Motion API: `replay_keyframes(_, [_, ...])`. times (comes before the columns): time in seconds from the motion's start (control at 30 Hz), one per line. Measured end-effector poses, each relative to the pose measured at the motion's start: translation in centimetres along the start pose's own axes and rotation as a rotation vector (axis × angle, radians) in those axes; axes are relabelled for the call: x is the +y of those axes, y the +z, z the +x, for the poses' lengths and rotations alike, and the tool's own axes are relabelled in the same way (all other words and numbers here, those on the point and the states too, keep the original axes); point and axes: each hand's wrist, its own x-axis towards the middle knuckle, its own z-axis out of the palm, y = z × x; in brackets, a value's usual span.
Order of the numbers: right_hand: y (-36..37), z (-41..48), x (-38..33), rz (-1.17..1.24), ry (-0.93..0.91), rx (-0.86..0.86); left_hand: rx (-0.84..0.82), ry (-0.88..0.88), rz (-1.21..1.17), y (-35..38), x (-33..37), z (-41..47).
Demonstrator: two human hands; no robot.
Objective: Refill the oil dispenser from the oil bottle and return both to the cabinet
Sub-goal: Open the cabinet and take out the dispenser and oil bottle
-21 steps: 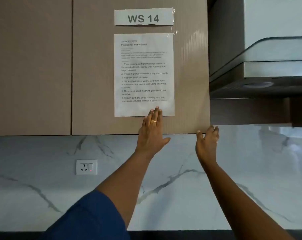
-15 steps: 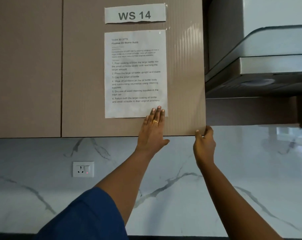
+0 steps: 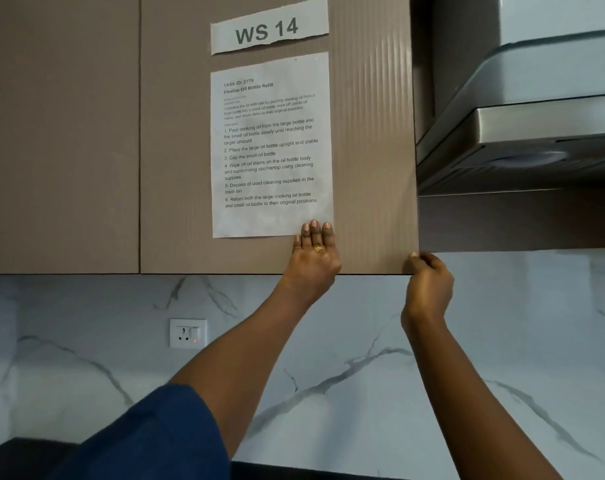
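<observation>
A brown wall cabinet door (image 3: 176, 168) fills the upper middle, closed or nearly so, with a "WS 14" label and a printed task sheet (image 3: 269, 147) taped on it. My left hand (image 3: 313, 258) lies flat on the door, fingers together, just below the sheet's lower right corner. My right hand (image 3: 427, 282) curls its fingers around the door's bottom right corner. Neither the oil bottle nor the oil dispenser is in view.
A second cabinet door (image 3: 58, 133) adjoins on the left. A steel range hood (image 3: 522, 133) hangs close on the right of the door. Below runs a white marble backsplash (image 3: 328, 375) with a wall socket (image 3: 188, 333). A dark countertop edge (image 3: 17, 452) shows bottom left.
My right hand rose from below the door's corner and closed its fingers on that corner. The left hand stayed flat on the door. The camera shifted closer.
</observation>
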Motion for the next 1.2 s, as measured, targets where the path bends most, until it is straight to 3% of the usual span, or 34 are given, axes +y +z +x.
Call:
replay_keyframes(0.07, [-0.2, -0.5, -0.4, 0.065, 0.012, -0.002, 0.049, 0.005, -0.007, -0.4, -0.4, -0.6])
replay_keyframes(0.17, [-0.5, -2.6, -1.0, 0.152, -0.035, 0.044, -0.037, -0.037, -0.069, -3.1, -0.8, -2.6])
replay_keyframes(0.4, [-0.6, -10.5, -4.5, 0.429, -0.115, 0.163, -0.231, -0.076, -0.640, -10.8, -4.2, -7.0])
replay_keyframes(0.5, [-0.5, -14.8, -6.3, 0.547, -0.166, 0.180, -0.182, -0.163, -0.911, -13.2, -5.8, -8.7])
replay_keyframes(0.7, [0.1, -24.2, -9.4, 0.801, -0.313, 0.095, -0.083, -0.332, -1.074, -20.0, -7.9, -13.7])
replay_keyframes(0.87, [2.9, -33.0, -9.5, 0.684, -0.504, -0.202, 0.056, -0.380, -1.157, -24.9, -13.0, -19.2])
replay_keyframes(0.97, [5.7, -37.1, -8.8, 0.468, -0.599, -0.343, 0.139, -0.385, -1.234, -26.4, -16.4, -22.5])
replay_keyframes(1.1, [9.5, -40.8, -9.5, 0.139, -0.815, -0.316, 0.279, -0.492, -1.160, -26.6, -21.0, -25.4])
replay_keyframes(1.2, [12.0, -43.1, -9.9, 0.021, -0.941, -0.308, 0.344, -0.597, -1.104, -26.3, -23.9, -27.4])
